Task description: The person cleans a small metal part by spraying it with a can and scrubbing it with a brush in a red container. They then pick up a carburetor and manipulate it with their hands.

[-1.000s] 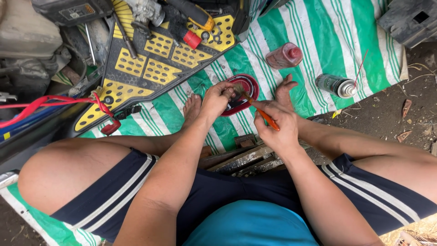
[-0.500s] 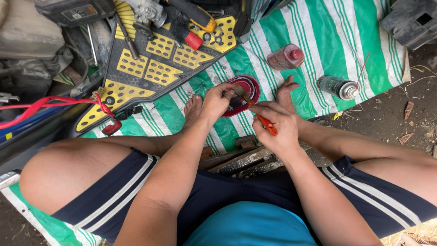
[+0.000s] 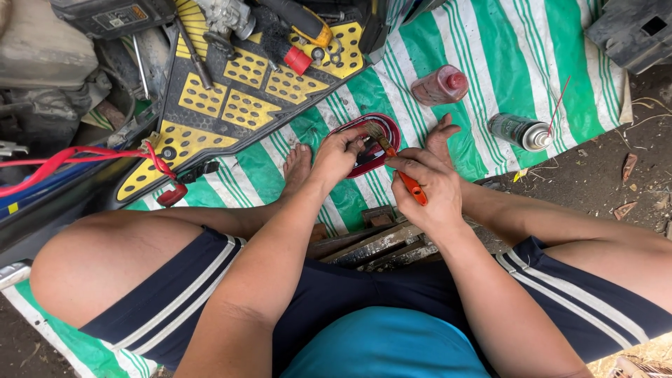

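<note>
At frame centre, the left hand (image 3: 338, 155) pinches the rim of the red-edged oval part (image 3: 367, 145) to steady it on the green striped tarp (image 3: 532, 56). The right hand (image 3: 428, 183) is closed around the orange-handled brush (image 3: 399, 168), bristles angled onto the part; a pink bottle (image 3: 439, 85) and spray can (image 3: 519, 131) lie within reach, upper right.

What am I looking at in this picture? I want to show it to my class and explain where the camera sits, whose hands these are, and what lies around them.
The camera sits on a person's head and looks down at their lap, bare legs and feet. They sit low over a green and white striped sheet. The left hand steadies a shallow red-rimmed dish. The right hand holds a small brush with an orange handle, bristles at the dish. Farther out lie a bottle of reddish liquid and a spray can. To the left, a black and yellow mat carries tools and parts.
</note>
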